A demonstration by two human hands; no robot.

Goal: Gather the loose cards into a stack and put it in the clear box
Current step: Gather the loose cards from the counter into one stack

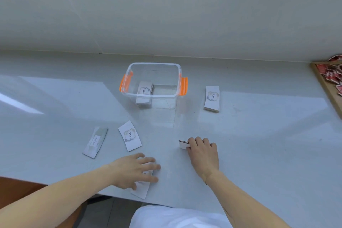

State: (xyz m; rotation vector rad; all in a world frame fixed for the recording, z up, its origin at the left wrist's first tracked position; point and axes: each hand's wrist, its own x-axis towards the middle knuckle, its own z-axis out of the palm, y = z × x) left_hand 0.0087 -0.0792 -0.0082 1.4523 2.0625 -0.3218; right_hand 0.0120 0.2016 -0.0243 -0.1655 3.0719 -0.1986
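A clear box (pixel 127 72) with orange latches stands mid-table with a stack of white cards (pixel 144 90) inside at its left. Another card stack (pixel 212 98) lies right of the box. Two loose white cards lie flat at the front left: one (pixel 130 138) printed "love", one (pixel 95 142) further left. My left hand (pixel 134 171) rests with spread fingers on a card (pixel 141 189) near the table's front edge. My right hand (pixel 202 149) grips a thin bunch of cards (pixel 183 144) standing on edge on the table.
A wooden tray (pixel 322 81) with red pieces sits at the right edge. The pale table (pixel 259 144) runs back to a low wall under a window. My white clothing shows below the front edge.
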